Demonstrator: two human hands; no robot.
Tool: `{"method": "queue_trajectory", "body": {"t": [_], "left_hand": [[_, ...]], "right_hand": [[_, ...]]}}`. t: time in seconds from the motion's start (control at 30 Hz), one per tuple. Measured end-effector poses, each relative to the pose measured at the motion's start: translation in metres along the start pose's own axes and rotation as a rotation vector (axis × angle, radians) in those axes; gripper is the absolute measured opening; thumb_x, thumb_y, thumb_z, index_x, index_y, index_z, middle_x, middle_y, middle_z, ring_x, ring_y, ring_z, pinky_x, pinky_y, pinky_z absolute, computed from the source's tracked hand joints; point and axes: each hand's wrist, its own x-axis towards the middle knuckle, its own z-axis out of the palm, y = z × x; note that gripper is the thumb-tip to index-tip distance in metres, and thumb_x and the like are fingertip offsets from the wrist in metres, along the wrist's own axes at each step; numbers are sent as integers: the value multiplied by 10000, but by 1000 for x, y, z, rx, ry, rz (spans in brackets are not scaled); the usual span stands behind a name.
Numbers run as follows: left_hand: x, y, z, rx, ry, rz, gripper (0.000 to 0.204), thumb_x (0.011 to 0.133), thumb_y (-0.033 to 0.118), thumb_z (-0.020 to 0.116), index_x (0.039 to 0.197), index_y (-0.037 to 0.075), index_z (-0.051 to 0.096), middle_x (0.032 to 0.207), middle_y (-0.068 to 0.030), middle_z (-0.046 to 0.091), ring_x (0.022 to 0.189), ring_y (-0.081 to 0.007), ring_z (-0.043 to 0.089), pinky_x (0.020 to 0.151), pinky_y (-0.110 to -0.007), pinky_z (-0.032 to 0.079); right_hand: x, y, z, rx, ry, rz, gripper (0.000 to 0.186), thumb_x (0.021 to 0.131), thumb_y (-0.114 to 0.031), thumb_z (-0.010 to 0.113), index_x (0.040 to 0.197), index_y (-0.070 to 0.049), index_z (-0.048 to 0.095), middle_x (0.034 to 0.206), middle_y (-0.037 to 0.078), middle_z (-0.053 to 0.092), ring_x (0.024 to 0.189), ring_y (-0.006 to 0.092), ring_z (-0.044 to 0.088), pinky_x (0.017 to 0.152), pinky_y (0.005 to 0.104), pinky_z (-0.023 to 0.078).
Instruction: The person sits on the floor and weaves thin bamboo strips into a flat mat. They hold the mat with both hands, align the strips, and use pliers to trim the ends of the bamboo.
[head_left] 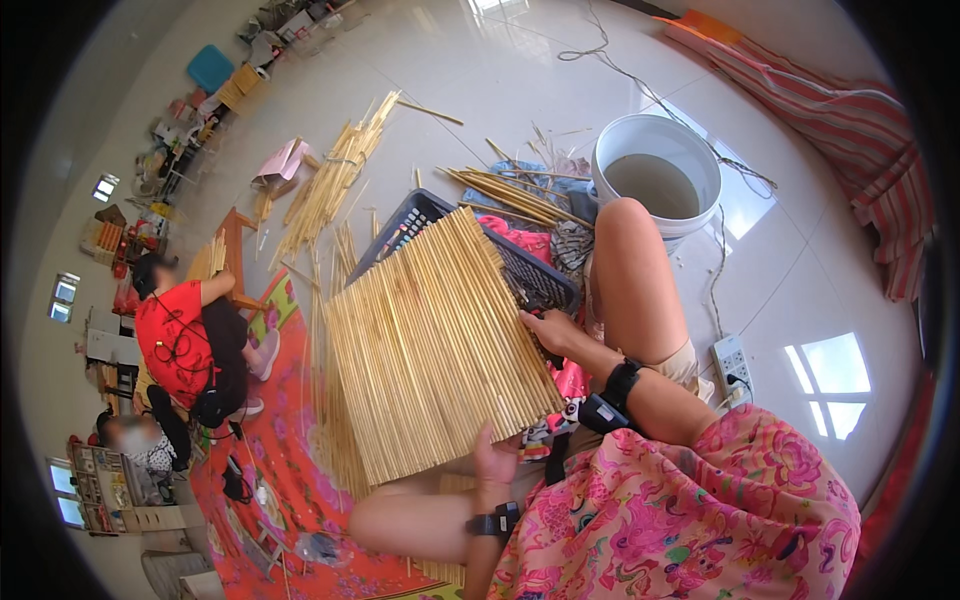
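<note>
A square panel of yellow reed stalks (430, 350), laid side by side, rests tilted in front of me above a dark plastic basket (400, 225). My left hand (495, 460) grips the panel's near edge, with its fingers hidden underneath. At the panel's right edge my right hand (556, 334) is closed around a dark-handled tool (536, 308). The tool's working end is mostly hidden, so its exact kind does not show. Several loose stalks (510, 192) lie beyond the basket on crumpled cloth.
A white bucket (657, 140) stands right of the basket. Bundled stalks (340, 170) lie on the tiles farther left. A power strip (733, 362) and cord are on the right. On the left, a person in red (178, 325) sits beside a wooden stool (238, 250) and red floral mat (225, 480).
</note>
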Motion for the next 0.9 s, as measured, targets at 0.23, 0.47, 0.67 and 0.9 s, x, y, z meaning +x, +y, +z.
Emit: {"method": "queue_trajectory", "body": {"t": [0.23,0.47,0.67,0.9], "left_hand": [[-11,-3,19,-64,-24,6,502,833,285,495,1247,24,385,1155,-165,534,960,-335,577,765,-470,523],[-16,1,13,-10,-6,7,457,834,277,503,1203,14,442,1125,-126,557,991,-290,565,832,-444,486],[-21,1,14,-20,60,42,432,838,258,509,1193,19,451,1109,-117,566,987,-276,566,836,-437,480],[-21,1,16,-25,17,22,431,839,251,517,1199,24,448,1131,-109,557,1012,-272,555,854,-439,472]], "right_hand": [[3,15,-3,81,-29,-24,775,779,-598,464,922,153,590,978,324,579,987,384,568,836,379,427],[17,14,10,97,-23,-42,554,841,-510,470,930,12,632,874,146,630,812,218,577,744,337,422],[-1,-9,5,120,71,-60,622,819,-541,476,911,56,623,901,204,626,862,276,594,773,349,423],[16,6,10,73,49,-38,656,807,-562,472,904,70,620,919,242,620,906,325,597,783,365,427]]}}
